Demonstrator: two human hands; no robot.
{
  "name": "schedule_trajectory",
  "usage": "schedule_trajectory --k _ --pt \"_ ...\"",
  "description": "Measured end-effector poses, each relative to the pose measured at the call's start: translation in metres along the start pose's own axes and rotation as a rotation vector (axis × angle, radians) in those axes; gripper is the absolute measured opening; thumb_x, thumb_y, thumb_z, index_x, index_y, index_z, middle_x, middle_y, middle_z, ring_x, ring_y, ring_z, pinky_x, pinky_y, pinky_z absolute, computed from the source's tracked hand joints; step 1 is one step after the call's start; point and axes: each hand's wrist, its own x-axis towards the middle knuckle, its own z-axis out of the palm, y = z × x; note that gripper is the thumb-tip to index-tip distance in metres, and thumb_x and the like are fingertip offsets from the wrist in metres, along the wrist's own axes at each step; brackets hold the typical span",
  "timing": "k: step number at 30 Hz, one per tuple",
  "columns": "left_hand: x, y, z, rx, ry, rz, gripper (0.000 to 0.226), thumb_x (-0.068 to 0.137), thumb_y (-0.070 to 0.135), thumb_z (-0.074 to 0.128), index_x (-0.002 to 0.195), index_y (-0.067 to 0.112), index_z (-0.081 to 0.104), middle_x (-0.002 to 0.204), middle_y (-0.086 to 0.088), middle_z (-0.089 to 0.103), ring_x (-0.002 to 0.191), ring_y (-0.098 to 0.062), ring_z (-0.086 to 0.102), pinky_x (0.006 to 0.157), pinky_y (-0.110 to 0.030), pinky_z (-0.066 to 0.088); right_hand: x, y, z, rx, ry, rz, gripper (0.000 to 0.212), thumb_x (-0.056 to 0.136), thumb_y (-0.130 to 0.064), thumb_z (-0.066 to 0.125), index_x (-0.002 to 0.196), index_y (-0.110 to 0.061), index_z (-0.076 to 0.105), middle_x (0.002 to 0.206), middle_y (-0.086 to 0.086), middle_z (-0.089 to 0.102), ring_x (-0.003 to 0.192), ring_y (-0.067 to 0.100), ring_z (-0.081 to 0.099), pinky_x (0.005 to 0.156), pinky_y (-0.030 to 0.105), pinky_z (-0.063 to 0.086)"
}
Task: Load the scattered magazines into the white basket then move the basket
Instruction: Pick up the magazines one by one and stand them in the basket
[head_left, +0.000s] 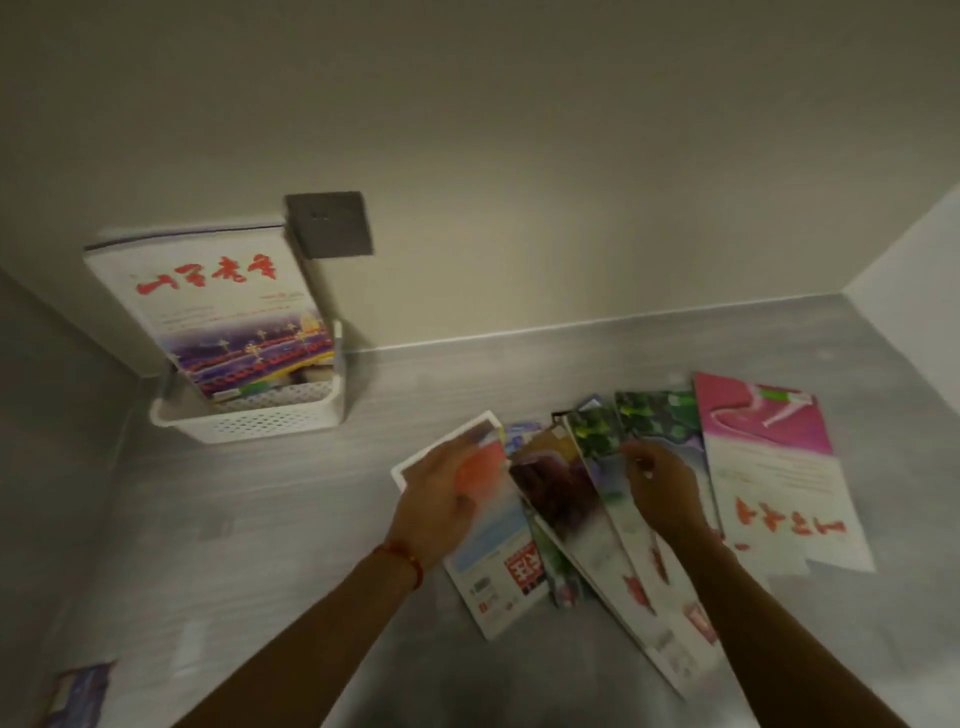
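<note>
Inspection found the white perforated plastic basket (260, 415) at ten o'clock on the grey counter (270, 519), against the wall below a dark grey wall plate (330, 224). It already held a white magazine with red lettering and a purple night scene (218, 306), standing upright and leaning back on the wall.

The remaining fan of glossy magazines (613, 499) lay flat at the centre, long axes running roughly from six towards twelve o'clock, splayed outward. A pink and white magazine (779, 467) lay at three o'clock of the fan, just beside it.

The left hand (441, 499) rested on the leftmost, white-bordered magazine with an orange and blue cover (483, 525), fingers curled over its upper part; this grip appeared closed on the cover. The right hand (660, 493) sat on the green-patterned magazine (597, 447), fingers bent as if pinching an edge, though blur made that uncertain.

Judgement: the basket lay up and to the left of both hands, well apart. The left hand was nearer, and its magazine would need standing on its short edge to enter
</note>
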Motion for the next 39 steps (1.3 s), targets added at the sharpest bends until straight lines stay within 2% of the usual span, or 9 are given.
schedule_trajectory --k 5,10,17,19,22,26,29,34,39 --pt "-0.001 0.037 0.091 0.332 -0.401 -0.002 0.073 0.085 0.017 0.057 0.151 0.034 0.030 0.163 -0.001 0.019 0.149 -0.027 0.018 0.120 -0.046 0.025 0.003 0.114 -0.081 -0.064 0.187 0.382 0.031 0.090 -0.014 0.063 0.121 -0.009 0.063 0.124 0.017 0.064 0.103 0.032 0.061 0.085 0.042 0.054" --pt "0.010 0.063 0.131 0.530 -0.572 0.059 0.078 0.086 0.018 0.056 0.154 0.030 0.021 0.165 -0.004 0.007 0.152 -0.028 0.007 0.121 -0.051 0.019 0.008 0.173 -0.109 -0.237 0.053 0.748 0.071 0.086 -0.044 0.067 0.141 -0.010 0.037 0.144 0.023 0.036 0.131 0.042 0.036 0.108 0.056 0.034" --pt "0.010 0.068 0.150 0.681 -0.739 0.057 0.074 0.092 0.023 0.056 0.155 0.028 0.018 0.165 -0.006 0.004 0.152 -0.029 0.008 0.122 -0.048 0.020 0.011 0.188 -0.106 -0.280 0.060 0.792 0.100 0.067 -0.057 0.080 0.140 -0.011 0.029 0.137 0.024 0.034 0.125 0.043 0.035 0.102 0.053 0.034" --pt "0.012 0.068 0.149 0.676 -0.782 0.031 0.072 0.092 0.026 0.056 0.155 0.026 0.020 0.165 -0.005 0.004 0.152 -0.029 0.007 0.122 -0.048 0.020 0.014 0.193 -0.113 -0.238 0.124 0.806 0.088 0.067 -0.046 0.084 0.131 -0.006 0.039 0.134 0.024 0.041 0.122 0.042 0.041 0.099 0.051 0.038" --pt "0.015 0.075 0.145 0.638 -0.741 0.006 0.071 0.090 0.020 0.055 0.154 0.023 0.023 0.163 -0.005 0.014 0.150 -0.027 0.012 0.122 -0.045 0.021 0.015 0.196 -0.125 0.022 0.164 0.580 0.041 0.087 -0.020 0.068 0.123 -0.004 0.054 0.120 0.021 0.062 0.096 0.034 0.061 0.075 0.033 0.052" --pt "0.027 0.109 0.132 0.475 -0.507 0.080 0.060 0.090 0.013 0.051 0.148 0.023 0.038 0.149 -0.006 0.039 0.137 -0.026 0.036 0.114 -0.037 0.037 0.012 0.168 -0.153 0.206 0.122 0.212 0.026 0.097 -0.020 0.056 0.122 -0.021 0.053 0.102 0.002 0.067 0.079 0.017 0.066 0.050 0.020 0.050" --pt "0.038 0.147 0.112 0.386 -0.234 0.278 0.056 0.087 0.010 0.052 0.142 0.021 0.046 0.143 -0.007 0.048 0.130 -0.028 0.045 0.109 -0.040 0.043 0.022 0.123 -0.187 0.149 0.057 -0.043 0.013 0.097 -0.026 0.058 0.108 -0.031 0.061 0.084 -0.015 0.069 0.072 0.001 0.070 0.054 0.016 0.054" --pt "0.057 0.194 0.061 0.579 0.227 0.532 0.069 0.092 0.032 0.051 0.153 0.015 0.024 0.155 -0.017 0.031 0.141 -0.034 0.031 0.117 -0.049 0.028 0.040 0.006 -0.214 0.125 -0.074 -0.426 0.011 0.089 -0.028 0.069 0.094 -0.020 0.075 0.078 -0.012 0.074 0.069 -0.001 0.072 0.059 0.013 0.056" --pt "0.050 0.169 -0.006 0.554 0.132 0.347 0.050 0.098 0.033 0.047 0.146 0.028 0.037 0.125 -0.010 0.064 0.117 -0.035 0.056 0.097 -0.044 0.048 0.041 -0.113 -0.171 0.011 -0.161 -0.674 0.013 0.079 -0.028 0.079 0.091 -0.030 0.076 0.085 -0.016 0.074 0.073 -0.002 0.068 0.064 0.012 0.052"
